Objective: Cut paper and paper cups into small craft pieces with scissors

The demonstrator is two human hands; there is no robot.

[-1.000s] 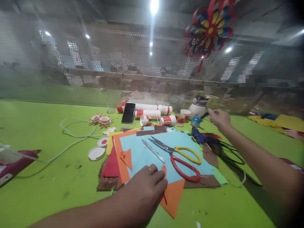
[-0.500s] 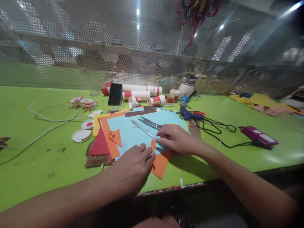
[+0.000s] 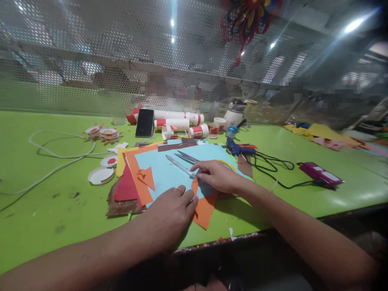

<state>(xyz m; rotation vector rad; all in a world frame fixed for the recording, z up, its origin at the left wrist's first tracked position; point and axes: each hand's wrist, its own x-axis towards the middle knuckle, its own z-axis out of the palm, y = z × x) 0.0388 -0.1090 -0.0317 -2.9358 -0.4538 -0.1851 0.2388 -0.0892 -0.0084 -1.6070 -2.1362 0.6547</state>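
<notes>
A small orange paper cutout lies under the closed fingers of my left hand, its rounded end sticking out past the fingertips. Beneath it is a larger orange paper piece. Just above the cutout, my right hand has its thumb and forefinger bent and slightly apart at the lower end of a pale pen. The pen still lies flat on the light blue paper. Scissors rest beside it with their blades showing; my right hand covers part of their yellow handle.
Red, yellow and orange sheets lie under the blue paper. Behind stand a phone, paper cups and a bottle. To the right are a blue glue gun, black cord and a purple box. A white cable loops at left.
My right hand has moved left, bringing its fingertips over the pen's lower end. My left hand stays on the orange cutout. The view has shifted slightly.
</notes>
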